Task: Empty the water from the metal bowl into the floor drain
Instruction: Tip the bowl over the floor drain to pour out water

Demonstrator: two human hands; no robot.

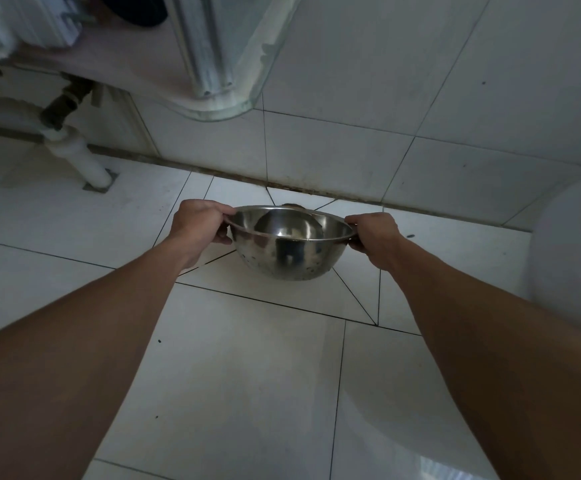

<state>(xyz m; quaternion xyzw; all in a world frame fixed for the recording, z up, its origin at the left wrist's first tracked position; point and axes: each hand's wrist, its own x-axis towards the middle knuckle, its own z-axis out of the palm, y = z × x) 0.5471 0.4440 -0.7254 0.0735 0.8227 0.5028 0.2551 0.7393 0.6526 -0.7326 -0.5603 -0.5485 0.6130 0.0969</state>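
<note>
Metal bowl [291,242] held above white tiled floor [247,375], rim tipped slightly away. Left hand [200,228] clamps rim at 9 o'clock, right hand [375,235] at 3. Dark floor drain [292,205] peeks just beyond rim at 12. White pipe [77,157] at 10.

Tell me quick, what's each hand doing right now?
Left hand: closed on the metal bowl, fingers at its left rim.
Right hand: closed on the same bowl's right rim.

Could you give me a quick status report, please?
Left hand and right hand grip metal bowl rim. Bowl above floor, drain just beyond. Nothing blocking.
</note>
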